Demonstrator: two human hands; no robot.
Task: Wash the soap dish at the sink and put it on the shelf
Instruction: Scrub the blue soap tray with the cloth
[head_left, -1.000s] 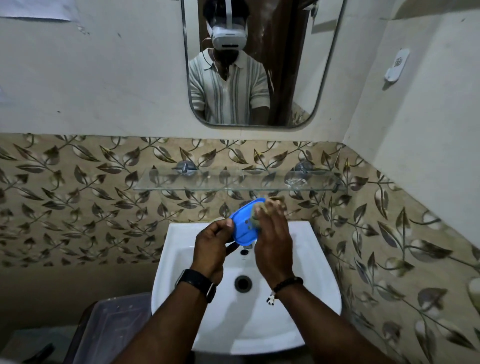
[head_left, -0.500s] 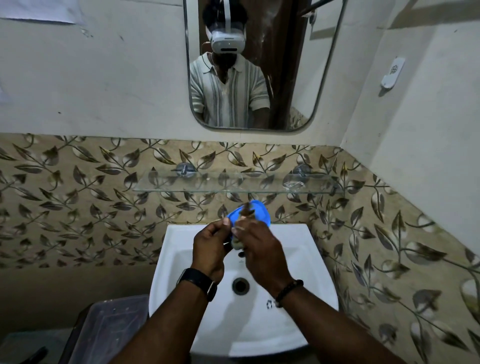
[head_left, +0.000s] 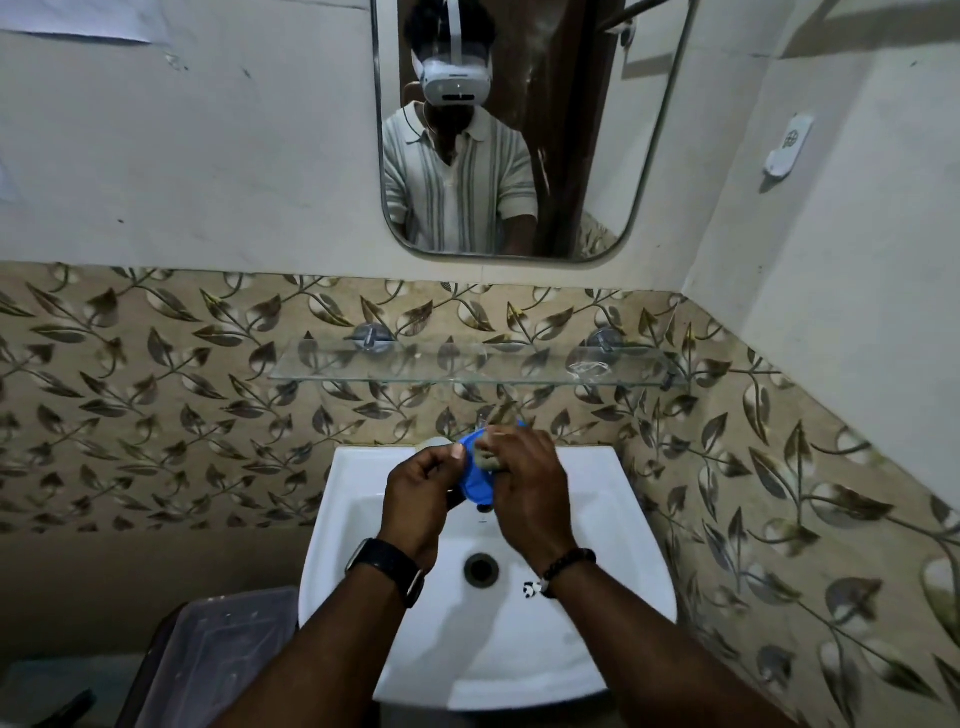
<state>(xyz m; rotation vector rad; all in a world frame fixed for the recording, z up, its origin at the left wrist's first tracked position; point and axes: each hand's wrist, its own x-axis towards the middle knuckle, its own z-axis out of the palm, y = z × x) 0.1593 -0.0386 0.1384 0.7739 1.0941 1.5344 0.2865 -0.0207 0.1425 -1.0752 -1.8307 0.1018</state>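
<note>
- I see both hands up over the back half of the white sink (head_left: 631, 525), close to its rear edge and just below the glass shelf (head_left: 467, 370).
- My left hand (head_left: 418, 491) pinches the left rim of the blue soap dish (head_left: 474, 483), thumb toward me and fingers curled.
- The dish stands tilted up on edge between the two hands.
- My right hand (head_left: 532, 486) is curled around a grey-brown scrub pad (head_left: 487, 457) and presses it against the dish, covering most of the dish's right side.
- The dish is held in the air above the bowl, behind the drain (head_left: 481, 569) at the bowl's centre.
- The shelf is fixed to the leaf-patterned tiles (head_left: 156, 405) on two round metal brackets. Something small and clear lies near its right end, but I cannot tell what it is.
- A dark watch (head_left: 387, 569) is on my left wrist, and a bead bracelet (head_left: 570, 563) with a small black-and-white charm is on my right.
- The mirror (head_left: 652, 156) above the shelf reflects a person in a striped collared shirt wearing a white headset.
- A lidded clear plastic box (head_left: 223, 660) sits beside the sink's left edge.
- A white fitting (head_left: 789, 150) hangs on the right wall.
</note>
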